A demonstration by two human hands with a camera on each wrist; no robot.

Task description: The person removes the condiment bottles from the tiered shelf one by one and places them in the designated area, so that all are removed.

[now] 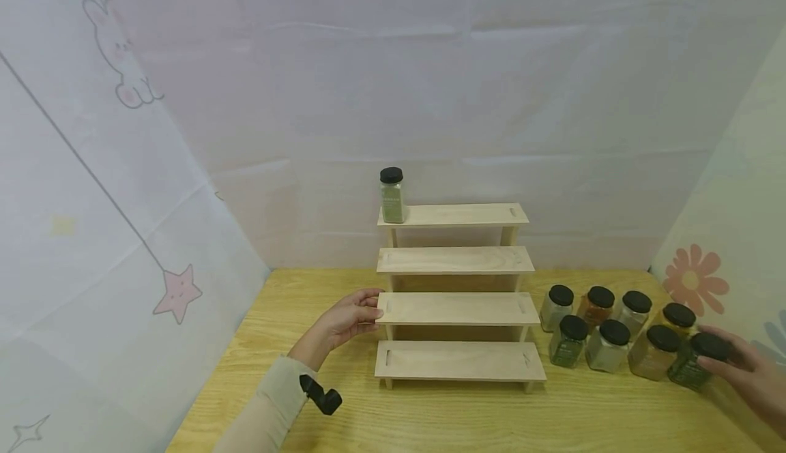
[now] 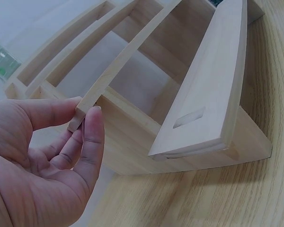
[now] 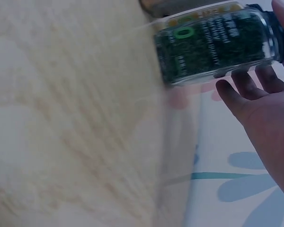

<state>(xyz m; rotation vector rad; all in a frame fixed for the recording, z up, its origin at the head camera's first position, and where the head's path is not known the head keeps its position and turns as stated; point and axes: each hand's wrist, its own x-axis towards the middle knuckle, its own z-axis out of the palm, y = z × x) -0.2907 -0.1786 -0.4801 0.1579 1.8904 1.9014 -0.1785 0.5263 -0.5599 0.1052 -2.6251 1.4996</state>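
My left hand point(image 1: 353, 318) is at the left side of a pale wooden four-step shelf rack point(image 1: 457, 308). In the left wrist view, its thumb and fingers pinch the end corner of one shelf board point(image 2: 92, 100). Over at the far right, my right hand point(image 1: 746, 371) grips a glass spice jar point(image 1: 690, 369) with a black lid and dark green flakes inside. The right wrist view has the thumb and fingers of that hand on opposite sides of the jar point(image 3: 213, 45), near its lid end.
One light green spice jar point(image 1: 393, 200) stands at the left end of the top shelf. Several black-lidded jars point(image 1: 608, 354) are grouped in two rows right of the rack, on the wooden table point(image 1: 454, 422). Fabric walls point(image 1: 381, 84) enclose the back and sides.
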